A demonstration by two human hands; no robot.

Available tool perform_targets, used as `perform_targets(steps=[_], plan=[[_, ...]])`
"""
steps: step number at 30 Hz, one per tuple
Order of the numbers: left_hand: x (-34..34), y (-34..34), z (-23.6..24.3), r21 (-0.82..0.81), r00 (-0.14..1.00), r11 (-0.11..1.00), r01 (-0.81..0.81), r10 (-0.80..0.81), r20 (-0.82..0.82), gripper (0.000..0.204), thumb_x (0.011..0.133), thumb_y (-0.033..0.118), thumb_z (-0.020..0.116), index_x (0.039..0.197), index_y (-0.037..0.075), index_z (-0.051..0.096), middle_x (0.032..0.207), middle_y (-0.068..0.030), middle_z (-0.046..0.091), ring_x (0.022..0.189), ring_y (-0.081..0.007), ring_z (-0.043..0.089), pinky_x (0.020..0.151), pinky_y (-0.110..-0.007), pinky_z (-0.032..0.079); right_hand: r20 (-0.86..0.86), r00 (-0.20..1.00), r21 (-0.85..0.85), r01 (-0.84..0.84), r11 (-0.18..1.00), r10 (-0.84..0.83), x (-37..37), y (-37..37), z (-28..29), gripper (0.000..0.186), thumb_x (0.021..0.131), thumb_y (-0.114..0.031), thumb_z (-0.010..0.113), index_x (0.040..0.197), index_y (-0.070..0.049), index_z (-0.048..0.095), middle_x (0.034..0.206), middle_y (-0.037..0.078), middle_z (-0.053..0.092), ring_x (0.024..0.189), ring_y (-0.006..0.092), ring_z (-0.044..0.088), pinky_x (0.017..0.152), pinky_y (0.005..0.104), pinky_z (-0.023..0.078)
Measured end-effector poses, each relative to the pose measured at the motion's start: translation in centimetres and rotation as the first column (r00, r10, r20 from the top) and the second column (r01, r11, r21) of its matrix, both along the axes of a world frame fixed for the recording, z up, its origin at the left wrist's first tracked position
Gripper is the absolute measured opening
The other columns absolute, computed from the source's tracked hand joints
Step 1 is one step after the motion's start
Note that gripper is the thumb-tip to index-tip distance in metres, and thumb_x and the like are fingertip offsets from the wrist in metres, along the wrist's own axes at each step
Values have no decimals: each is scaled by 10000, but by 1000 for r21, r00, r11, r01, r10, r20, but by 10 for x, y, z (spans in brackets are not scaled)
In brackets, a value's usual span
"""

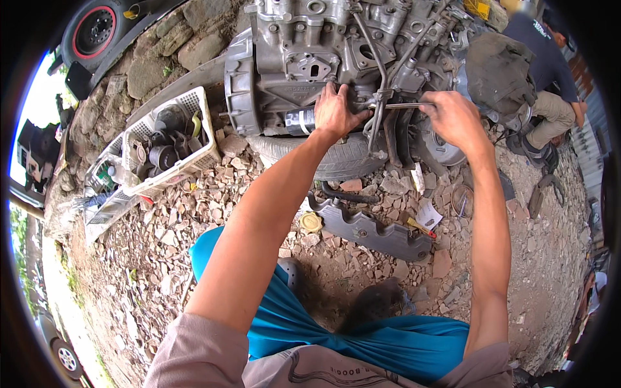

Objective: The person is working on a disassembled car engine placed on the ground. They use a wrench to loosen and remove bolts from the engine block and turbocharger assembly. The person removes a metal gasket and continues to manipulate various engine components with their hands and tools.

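Note:
A grey metal engine block [278, 90] stands before me, resting on a tyre [304, 152] laid flat. Against the block's lower side lies my left hand [333, 116], its fingers stretched out and its thumb reaching toward a fitting. Just left of that hand a dark cylinder with a pale label [299, 121], like an oil filter, sticks out of the block. My right hand [453, 119] is closed on the outer end of a slim metal bar-like tool [406, 105]. The tool runs level to the fitting by my left thumb, past metal pipes [381, 81]; where its head sits is hidden.
A white plastic crate [174, 165] of parts stands at left on gravel. Near my feet lie a dark scalloped cover [365, 233], a yellow cap [310, 222] and a red-tipped brush [422, 227]. At far right another person [550, 77] crouches by a dark cloth-covered item [501, 74].

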State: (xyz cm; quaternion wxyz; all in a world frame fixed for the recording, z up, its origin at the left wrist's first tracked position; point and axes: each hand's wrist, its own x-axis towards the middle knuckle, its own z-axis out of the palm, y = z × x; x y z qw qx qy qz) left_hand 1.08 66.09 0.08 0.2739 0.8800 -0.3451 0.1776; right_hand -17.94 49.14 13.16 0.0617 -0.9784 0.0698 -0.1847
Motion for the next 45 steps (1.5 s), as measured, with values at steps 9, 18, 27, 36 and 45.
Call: perform_targets(steps=[9,18,27,36,45], plan=[[-8,0,5,-62,999,998,-7,4,-41,726,687,484,807,1193,27,558,1234,-196,496,1201,-375,479,1017,-473,401,220,975,336,-100,937,25,3,-51,-69,261,941,-184,650,1114,8,686,1083,199,703,1049,334,672,907,370,490],[-3,6,4,-71,993,997,44,-51,-106,812,686,524,804,1253,7,543,1270,-237,483,1203,-409,477,1036,-482,406,188,981,415,-129,900,53,22,-74,-90,271,938,-193,671,1125,2,688,1089,148,694,1010,242,649,925,328,472],[0,8,0,-114,994,991,66,-75,-79,764,692,511,802,1218,15,554,1245,-230,497,1185,-409,483,1016,-485,406,141,984,443,-159,882,107,30,-81,-87,234,930,-137,671,1114,6,692,1053,127,692,1002,226,641,912,312,464],[2,5,-2,-148,993,987,69,-82,-82,721,689,477,804,1194,18,570,1216,-225,512,1168,-402,496,1005,-486,404,218,966,401,-219,890,139,41,-83,-91,223,926,-154,678,1094,-9,703,1027,108,693,962,211,642,872,304,469],[3,8,-4,-173,994,982,70,-84,-75,662,694,464,810,1154,44,585,1168,-213,511,1134,-415,500,985,-496,418,194,973,370,-187,910,122,39,-81,-80,236,919,-159,688,1103,-12,705,998,108,696,919,211,641,839,296,471]])
